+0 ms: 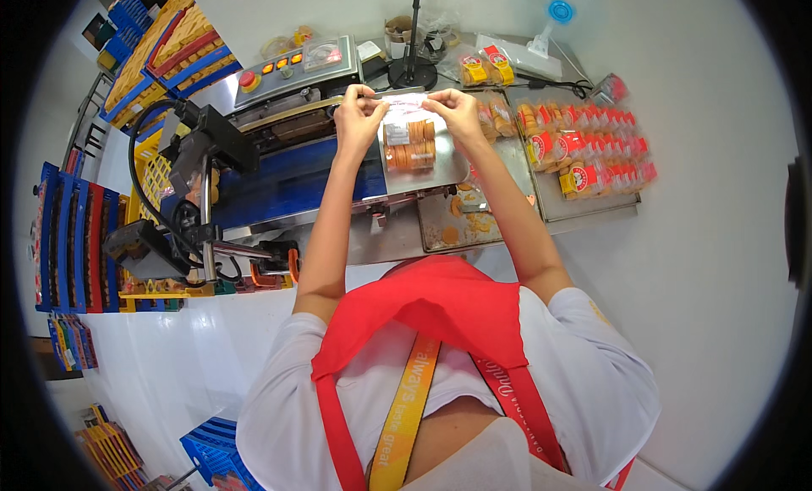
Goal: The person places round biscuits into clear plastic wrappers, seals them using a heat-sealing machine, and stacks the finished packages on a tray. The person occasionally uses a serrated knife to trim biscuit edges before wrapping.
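A clear plastic pack of round biscuits (409,150) lies flat on the metal plate at the end of a sealing machine, its open-looking top edge facing away from me. My left hand (356,123) pinches the left top corner of this pack between thumb and fingers. The opposite top corner is pinched by my right hand (458,113). The pack's plastic is stretched between both hands. Left of it runs the blue conveyor belt (285,183) of the band sealer (298,69), whose control panel has lit orange switches and a red button.
Rows of packed biscuits (587,142) stand on a metal tray at the right. A tray with crumbs (438,228) sits before the machine. A black arm-mounted device (216,139) overhangs the belt. Behind are a black stand (412,75) and a small blue-headed fan (561,11). Stacked crates (82,237) stand left.
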{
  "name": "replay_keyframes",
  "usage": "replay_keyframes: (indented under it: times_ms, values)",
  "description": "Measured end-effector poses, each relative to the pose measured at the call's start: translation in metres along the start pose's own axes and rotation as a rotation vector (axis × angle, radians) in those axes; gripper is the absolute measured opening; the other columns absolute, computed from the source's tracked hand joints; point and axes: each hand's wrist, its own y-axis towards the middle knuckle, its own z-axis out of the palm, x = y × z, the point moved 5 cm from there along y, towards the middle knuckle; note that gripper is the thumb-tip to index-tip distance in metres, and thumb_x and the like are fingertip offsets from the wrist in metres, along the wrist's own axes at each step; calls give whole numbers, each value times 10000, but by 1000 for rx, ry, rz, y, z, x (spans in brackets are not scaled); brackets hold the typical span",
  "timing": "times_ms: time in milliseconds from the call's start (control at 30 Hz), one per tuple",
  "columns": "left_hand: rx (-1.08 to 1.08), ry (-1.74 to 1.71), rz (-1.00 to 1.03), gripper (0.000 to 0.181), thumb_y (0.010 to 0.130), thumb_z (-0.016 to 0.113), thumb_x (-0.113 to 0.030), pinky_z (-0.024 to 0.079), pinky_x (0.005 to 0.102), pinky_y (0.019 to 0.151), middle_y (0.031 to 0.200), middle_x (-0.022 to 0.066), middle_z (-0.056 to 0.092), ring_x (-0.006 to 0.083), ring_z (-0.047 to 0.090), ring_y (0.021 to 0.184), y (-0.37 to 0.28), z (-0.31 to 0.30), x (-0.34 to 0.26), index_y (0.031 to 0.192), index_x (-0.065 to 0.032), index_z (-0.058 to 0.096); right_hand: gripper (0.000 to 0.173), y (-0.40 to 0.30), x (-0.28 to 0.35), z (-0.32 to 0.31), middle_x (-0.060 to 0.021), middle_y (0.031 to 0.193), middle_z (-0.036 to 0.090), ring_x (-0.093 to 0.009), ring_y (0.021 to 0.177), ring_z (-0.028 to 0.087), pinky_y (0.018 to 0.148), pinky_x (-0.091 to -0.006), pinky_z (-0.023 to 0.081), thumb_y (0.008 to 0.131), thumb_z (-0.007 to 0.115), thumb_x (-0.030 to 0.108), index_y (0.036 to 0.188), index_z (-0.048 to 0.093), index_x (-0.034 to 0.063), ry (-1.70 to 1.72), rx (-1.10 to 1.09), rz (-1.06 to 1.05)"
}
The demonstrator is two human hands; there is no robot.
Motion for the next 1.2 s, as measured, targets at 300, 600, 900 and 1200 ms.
replay_keyframes:
  times_ms: [300,600,900,1200]
  values:
    - [-24,775,4,102,687,685,-92,522,420,751,786,134,683,309,667,819,52,26,35,786,-100,662,182,69,-40,7,-99,711,685,-171,641,660,652,-312,520,630,760,87,769,663,22,-653,-52,96]
    - [134,756,28,132,643,708,-64,537,380,786,792,141,686,297,676,794,59,32,38,761,-112,739,112,55,-3,49,-207,813,666,-351,803,667,690,-425,542,696,669,106,756,704,18,-1378,166,-387]
    - [166,587,147,172,732,650,-69,522,406,794,863,209,670,348,664,839,46,24,42,883,-41,726,426,20,-4,68,-277,1042,516,-400,1022,494,868,-469,443,924,430,482,1192,635,220,-1370,425,-277]
    - [158,115,-98,535,811,697,-103,546,325,809,1189,163,591,242,639,1025,-55,-35,20,1299,-14,497,409,8,-13,118,-255,1021,507,-375,1015,468,830,-449,453,893,511,427,1067,671,94,-1263,319,-404]
